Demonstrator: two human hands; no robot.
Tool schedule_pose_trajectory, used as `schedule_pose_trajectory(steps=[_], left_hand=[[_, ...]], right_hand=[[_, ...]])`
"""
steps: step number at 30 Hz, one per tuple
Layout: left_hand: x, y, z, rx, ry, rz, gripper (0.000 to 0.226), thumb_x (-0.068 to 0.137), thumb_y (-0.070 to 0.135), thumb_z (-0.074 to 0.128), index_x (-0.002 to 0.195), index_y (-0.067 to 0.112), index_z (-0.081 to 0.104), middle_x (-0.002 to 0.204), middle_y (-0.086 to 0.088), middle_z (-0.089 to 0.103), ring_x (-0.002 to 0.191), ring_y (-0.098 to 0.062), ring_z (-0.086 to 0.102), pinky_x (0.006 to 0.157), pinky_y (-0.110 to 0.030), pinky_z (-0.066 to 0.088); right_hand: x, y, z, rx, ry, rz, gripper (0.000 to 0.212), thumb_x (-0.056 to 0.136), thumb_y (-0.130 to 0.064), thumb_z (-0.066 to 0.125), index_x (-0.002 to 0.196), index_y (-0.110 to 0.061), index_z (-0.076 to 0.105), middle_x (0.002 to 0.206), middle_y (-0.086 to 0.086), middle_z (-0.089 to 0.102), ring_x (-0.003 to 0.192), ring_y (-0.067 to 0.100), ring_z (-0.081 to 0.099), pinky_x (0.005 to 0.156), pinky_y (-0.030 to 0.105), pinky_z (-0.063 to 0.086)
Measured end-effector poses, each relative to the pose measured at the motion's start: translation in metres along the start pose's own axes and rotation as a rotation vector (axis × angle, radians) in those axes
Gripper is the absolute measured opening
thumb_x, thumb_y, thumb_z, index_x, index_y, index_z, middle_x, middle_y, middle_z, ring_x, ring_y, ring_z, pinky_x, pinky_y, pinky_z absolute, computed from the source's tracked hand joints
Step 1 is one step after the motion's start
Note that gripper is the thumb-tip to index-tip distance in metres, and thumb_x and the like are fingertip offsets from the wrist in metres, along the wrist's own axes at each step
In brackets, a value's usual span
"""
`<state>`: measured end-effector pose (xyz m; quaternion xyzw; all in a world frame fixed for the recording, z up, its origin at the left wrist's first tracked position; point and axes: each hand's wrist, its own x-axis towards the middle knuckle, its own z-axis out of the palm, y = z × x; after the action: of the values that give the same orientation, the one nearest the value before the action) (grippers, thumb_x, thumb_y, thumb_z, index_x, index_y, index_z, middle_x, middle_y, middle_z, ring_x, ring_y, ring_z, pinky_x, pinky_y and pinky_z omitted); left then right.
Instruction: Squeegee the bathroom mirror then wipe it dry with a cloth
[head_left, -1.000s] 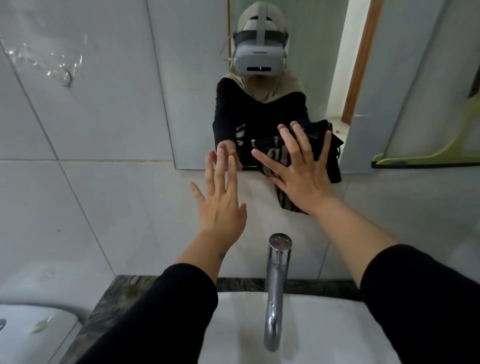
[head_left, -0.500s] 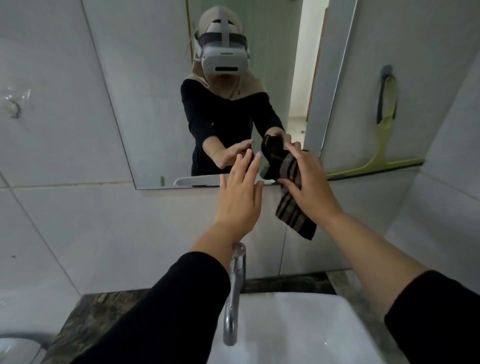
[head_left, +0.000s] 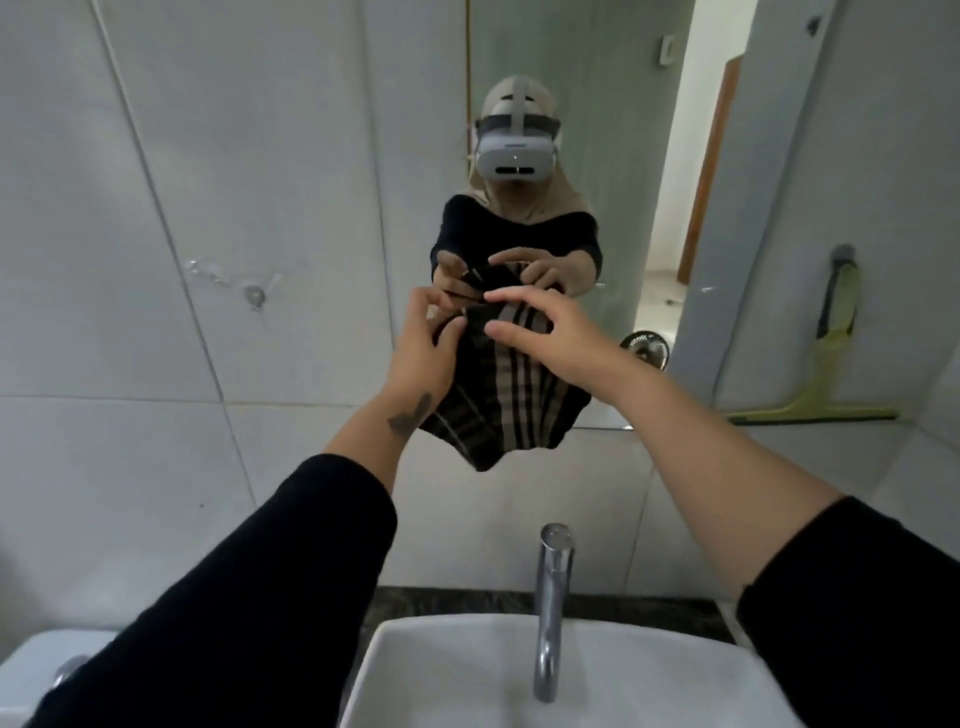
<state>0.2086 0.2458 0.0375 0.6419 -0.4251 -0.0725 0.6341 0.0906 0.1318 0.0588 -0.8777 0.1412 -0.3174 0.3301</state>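
My left hand (head_left: 421, 353) has joined my right hand (head_left: 545, 338) gripping the cloth (head_left: 498, 400) mid-frame; drying the mirror (head_left: 597, 156) follows.

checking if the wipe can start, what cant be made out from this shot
- Head view: the striped cloth has its top edge behind the left hand and right hand, so each grip is unclear.
- The mirror runs off the top edge.
- Wetness on the glass is too faint to tell.
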Motion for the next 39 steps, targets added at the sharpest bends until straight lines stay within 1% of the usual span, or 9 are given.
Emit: schedule_pose_trajectory(steps=[4,8,13,17,21,27,31,36,39], left_hand=[[0.008,-0.005,-0.075,0.219,0.055,0.038,0.003,0.096,0.016,0.051,0.097,0.019,0.053,0.083,-0.002,0.067,0.068,-0.016,0.061,0.062,-0.025,0.047],[0.013,-0.023,-0.146,0.43,0.275,0.056,0.01,0.088,0.013,0.062,0.089,0.023,0.064,0.089,0.003,0.067,0.061,-0.004,0.057,0.055,-0.004,0.039],[0.033,-0.053,-0.204,0.532,0.47,0.027,0.019,0.086,0.011,0.062,0.083,0.03,0.067,0.095,0.003,0.07,0.075,-0.015,0.062,0.072,-0.02,0.046],[0.062,-0.065,-0.216,0.595,0.563,0.033,0.019,0.088,0.01,0.058,0.09,0.024,0.071,0.102,0.0,0.067,0.092,-0.018,0.06,0.081,-0.027,0.045],[0.08,-0.085,-0.212,0.648,0.557,0.024,0.022,0.089,0.007,0.055,0.097,0.018,0.072,0.104,-0.001,0.064,0.092,-0.014,0.055,0.079,-0.023,0.038],[0.077,-0.099,-0.209,0.596,0.576,0.06,0.025,0.09,0.002,0.05,0.097,0.012,0.072,0.098,0.0,0.059,0.085,-0.012,0.052,0.075,-0.016,0.038],[0.068,-0.107,-0.206,0.621,0.529,-0.03,0.033,0.092,0.007,0.045,0.108,0.025,0.068,0.11,0.002,0.061,0.101,-0.019,0.057,0.087,-0.036,0.048],[0.049,-0.091,-0.201,0.985,0.309,-0.198,0.057,0.088,0.007,0.042,0.139,0.032,0.042,0.137,0.002,0.041,0.126,-0.025,0.035,0.097,-0.042,0.041],[0.022,-0.087,-0.186,0.984,0.23,-0.306,0.072,0.089,0.012,0.046,0.152,0.025,0.013,0.153,-0.001,0.027,0.14,-0.027,0.023,0.115,-0.055,0.018]], right_hand=[[0.034,-0.031,0.047,-0.178,-0.006,-0.064,0.026,0.097,-0.039,0.049,0.115,-0.048,0.063,0.117,-0.001,0.053,0.123,0.022,0.043,0.103,0.051,0.035],[0.065,-0.068,0.106,-0.386,0.041,-0.222,0.026,0.095,-0.039,0.053,0.116,-0.045,0.066,0.1,-0.007,0.055,0.11,0.017,0.052,0.091,0.046,0.04],[0.109,-0.101,0.175,-0.555,0.127,-0.366,0.026,0.096,-0.037,0.053,0.117,-0.042,0.066,0.101,-0.007,0.06,0.101,0.017,0.057,0.091,0.041,0.031],[0.147,-0.106,0.204,-0.609,0.177,-0.336,0.024,0.097,-0.034,0.05,0.111,-0.035,0.07,0.104,-0.004,0.064,0.098,0.019,0.06,0.089,0.038,0.029],[0.158,-0.086,0.226,-0.694,0.257,-0.38,0.026,0.098,-0.026,0.048,0.105,-0.032,0.072,0.1,-0.004,0.067,0.099,0.021,0.057,0.087,0.04,0.026],[0.154,-0.069,0.241,-0.667,0.314,-0.373,0.026,0.098,-0.026,0.05,0.115,-0.034,0.067,0.106,-0.005,0.069,0.106,0.022,0.054,0.089,0.042,0.016],[0.13,-0.058,0.258,-0.53,0.257,-0.167,0.037,0.1,-0.033,0.041,0.135,-0.04,0.051,0.107,-0.004,0.07,0.107,0.022,0.054,0.09,0.042,0.02],[0.112,-0.065,0.256,-0.399,-0.003,0.013,0.05,0.1,-0.034,0.04,0.148,-0.043,0.027,0.125,0.005,0.057,0.12,0.025,0.043,0.096,0.042,0.03],[0.07,-0.05,0.245,-0.349,-0.011,0.012,0.057,0.098,-0.031,0.045,0.15,-0.038,0.023,0.141,0.009,0.041,0.13,0.027,0.034,0.104,0.042,0.032]])
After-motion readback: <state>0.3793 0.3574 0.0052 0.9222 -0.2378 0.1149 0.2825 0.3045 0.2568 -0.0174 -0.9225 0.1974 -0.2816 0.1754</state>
